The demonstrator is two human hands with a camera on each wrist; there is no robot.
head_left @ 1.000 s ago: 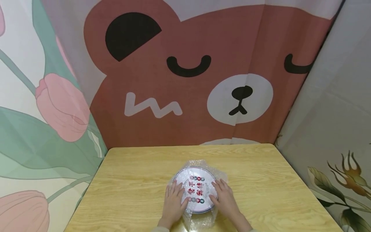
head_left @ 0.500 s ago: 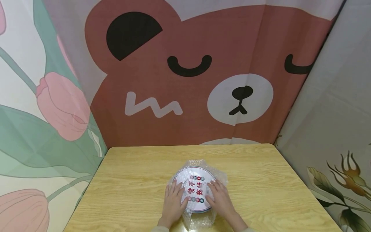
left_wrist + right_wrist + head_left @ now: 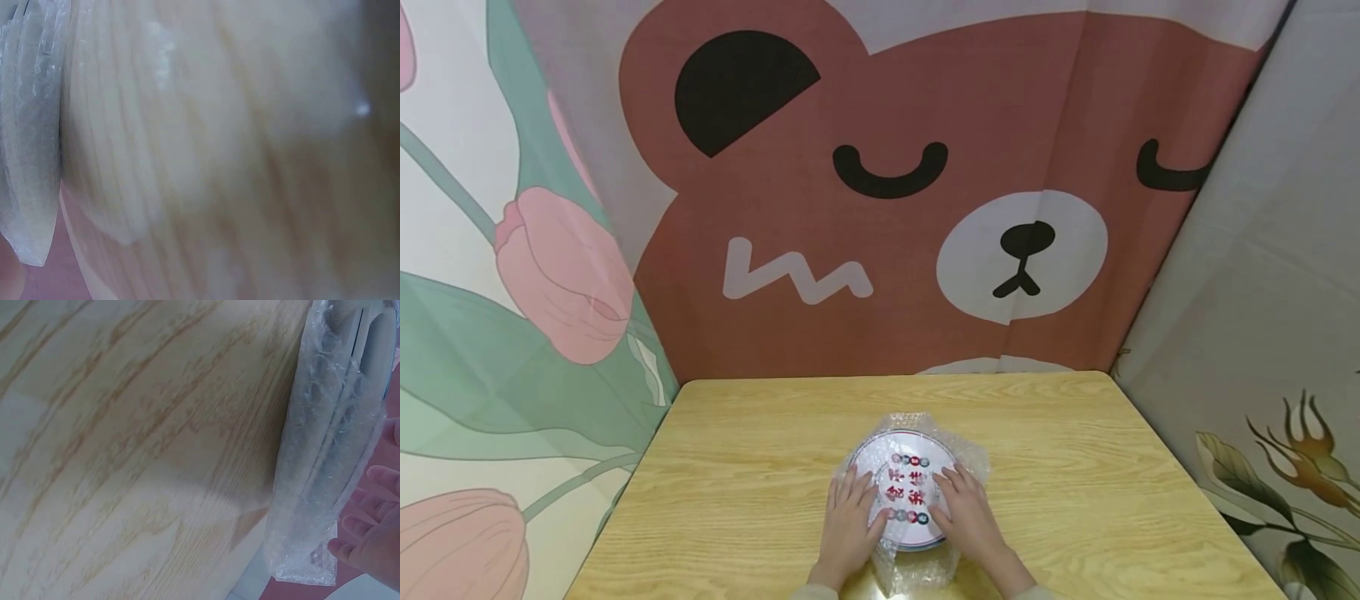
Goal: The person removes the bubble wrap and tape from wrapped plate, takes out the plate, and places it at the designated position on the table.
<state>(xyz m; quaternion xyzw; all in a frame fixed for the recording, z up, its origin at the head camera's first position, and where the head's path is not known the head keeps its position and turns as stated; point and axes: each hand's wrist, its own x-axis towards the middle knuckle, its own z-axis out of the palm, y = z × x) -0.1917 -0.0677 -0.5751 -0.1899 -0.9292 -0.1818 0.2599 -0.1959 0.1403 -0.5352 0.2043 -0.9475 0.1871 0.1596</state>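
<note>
A round white plate point(image 3: 912, 447) with red characters and small coloured circles lies on the table, wrapped in clear bubble wrap point(image 3: 917, 573). From the side, the right wrist view shows stacked plate edges inside the wrap point(image 3: 325, 450). My left hand point(image 3: 850, 521) rests on the plate's left side, fingers spread and pointing away. On the right side, my right hand point(image 3: 970, 518) lies over the rim, its fingertips on the wrapped top. Fingers of that hand point(image 3: 369, 534) appear beyond the wrap in the right wrist view. In the left wrist view, wrapped edges point(image 3: 31, 125) show at the left.
The wood-grain table point(image 3: 760, 467) has its far edge against a curtain with a brown bear print point(image 3: 895, 275). A tulip-print curtain point(image 3: 565, 275) hangs at the left, and a grey floral one point(image 3: 1240, 292) at the right.
My right hand has slid a little to the left, farther onto the plate. The left hand and the wrapped plate have stayed in place.
</note>
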